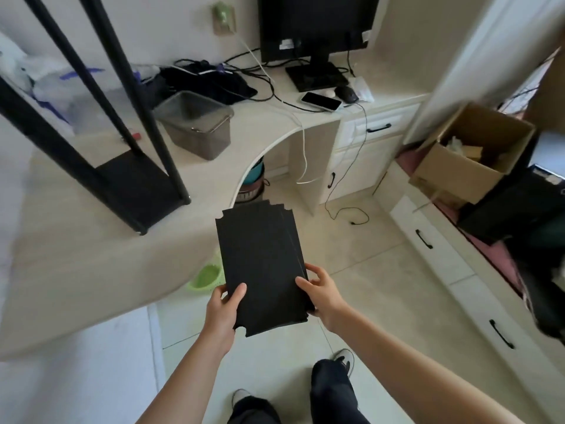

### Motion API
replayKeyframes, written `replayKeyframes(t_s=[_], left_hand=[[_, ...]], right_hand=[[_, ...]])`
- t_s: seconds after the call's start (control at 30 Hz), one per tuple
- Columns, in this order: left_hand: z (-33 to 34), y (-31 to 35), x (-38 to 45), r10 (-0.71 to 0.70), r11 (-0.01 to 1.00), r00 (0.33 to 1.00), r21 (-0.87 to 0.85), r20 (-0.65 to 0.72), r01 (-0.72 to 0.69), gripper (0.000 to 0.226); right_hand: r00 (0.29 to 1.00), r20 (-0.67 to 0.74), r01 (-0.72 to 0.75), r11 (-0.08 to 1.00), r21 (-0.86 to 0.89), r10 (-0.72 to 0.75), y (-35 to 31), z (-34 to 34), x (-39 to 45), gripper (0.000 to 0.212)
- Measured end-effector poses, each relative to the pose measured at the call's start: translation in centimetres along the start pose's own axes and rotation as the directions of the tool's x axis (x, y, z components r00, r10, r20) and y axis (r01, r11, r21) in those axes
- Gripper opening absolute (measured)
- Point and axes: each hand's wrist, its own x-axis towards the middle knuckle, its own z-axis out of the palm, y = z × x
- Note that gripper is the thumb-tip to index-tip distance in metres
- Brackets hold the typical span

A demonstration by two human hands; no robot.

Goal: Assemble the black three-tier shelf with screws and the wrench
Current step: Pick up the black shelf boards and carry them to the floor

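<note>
Left hand: black shelf boards gripped, thumb on top.
Right hand: boards' other edge pinched by curled fingers.
Shelf frame: stood on tabletop.

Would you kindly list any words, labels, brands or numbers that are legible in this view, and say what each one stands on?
No text can be read in this view.
White stickers on the back of the monitor: print too small and blurred to read.
Black panels held by the left hand and right hand: no markings visible.
Phone, cardboard box, grey bin: no legible lettering.
</note>
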Motion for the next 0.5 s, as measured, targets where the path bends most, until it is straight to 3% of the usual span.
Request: replayKeyframes(t_s=[0.5], left_hand=[[28.2,-5.8,3.5,-0.148,0.963,0.963,0.257,0.227,0.088,0.018]], right_hand=[[0.970,-0.238,0.002,0.975,0.222,0.052,-0.5,-27.0,5.0,0.042]])
